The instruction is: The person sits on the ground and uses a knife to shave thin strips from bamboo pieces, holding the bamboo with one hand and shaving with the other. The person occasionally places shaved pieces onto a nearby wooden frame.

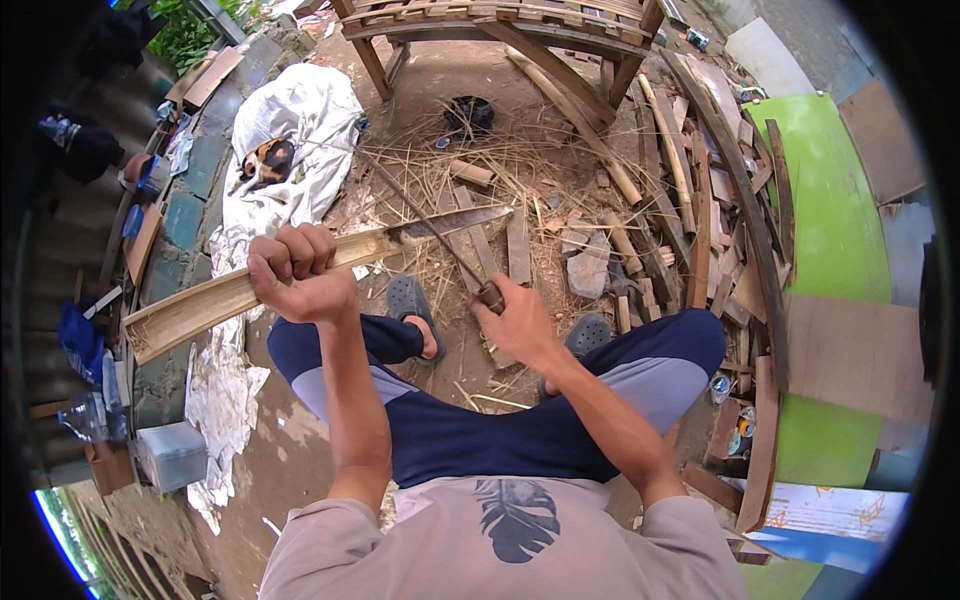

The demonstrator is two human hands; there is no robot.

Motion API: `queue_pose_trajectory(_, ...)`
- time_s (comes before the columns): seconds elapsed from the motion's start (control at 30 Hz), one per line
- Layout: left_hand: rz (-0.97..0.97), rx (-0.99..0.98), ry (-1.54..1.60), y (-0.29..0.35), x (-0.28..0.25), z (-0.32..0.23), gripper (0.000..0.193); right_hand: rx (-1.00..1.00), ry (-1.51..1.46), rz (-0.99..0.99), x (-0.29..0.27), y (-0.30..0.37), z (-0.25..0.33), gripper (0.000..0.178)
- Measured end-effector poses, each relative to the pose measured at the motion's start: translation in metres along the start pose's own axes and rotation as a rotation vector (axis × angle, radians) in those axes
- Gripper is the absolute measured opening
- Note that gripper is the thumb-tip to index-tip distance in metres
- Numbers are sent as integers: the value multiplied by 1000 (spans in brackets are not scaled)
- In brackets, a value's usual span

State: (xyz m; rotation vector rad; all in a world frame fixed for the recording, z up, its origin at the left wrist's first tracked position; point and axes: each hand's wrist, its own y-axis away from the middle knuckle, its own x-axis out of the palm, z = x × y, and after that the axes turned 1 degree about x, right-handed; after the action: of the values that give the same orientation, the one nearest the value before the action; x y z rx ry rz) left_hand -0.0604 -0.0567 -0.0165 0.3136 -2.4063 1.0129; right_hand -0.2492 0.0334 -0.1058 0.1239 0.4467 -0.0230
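Note:
My left hand (300, 265) is closed around a length of split bamboo (195, 312), hollow side showing, which slants up from lower left to a darker, tapered right end. My right hand (520, 325) grips the short handle of a long knife (425, 220). Its narrow blade, seen nearly edge-on, points to the upper left and crosses the bamboo near the dark part. Whether the blade touches the bamboo I cannot tell. Both hands are raised in front of my bent knees.
A cat (268, 162) lies on a white cloth (310, 105) at left. Bamboo shavings (520, 180) litter the ground beyond my feet. A slatted wooden bench (500, 30) stands at the far side. Wood scraps (705, 220), a stone (588, 267) and a green panel (835, 200) are at right.

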Motion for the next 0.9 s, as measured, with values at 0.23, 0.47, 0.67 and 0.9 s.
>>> queue_pose_trajectory(0.23,-37,-4,5,17,-12,-4,36,-34,62,-71,61,11,-9,24)
queue_pose_trajectory(0.47,-59,-14,25,22,-24,-10,36,-32,95,-91,68,9,-6,23)
queue_pose_trajectory(0.67,-78,-18,23,19,-26,-8,35,111,186,-133,74,-21,-57,23)
queue_pose_trajectory(0.9,-67,-2,15,17,-36,-8,33,35,192,-68,79,3,-24,21)
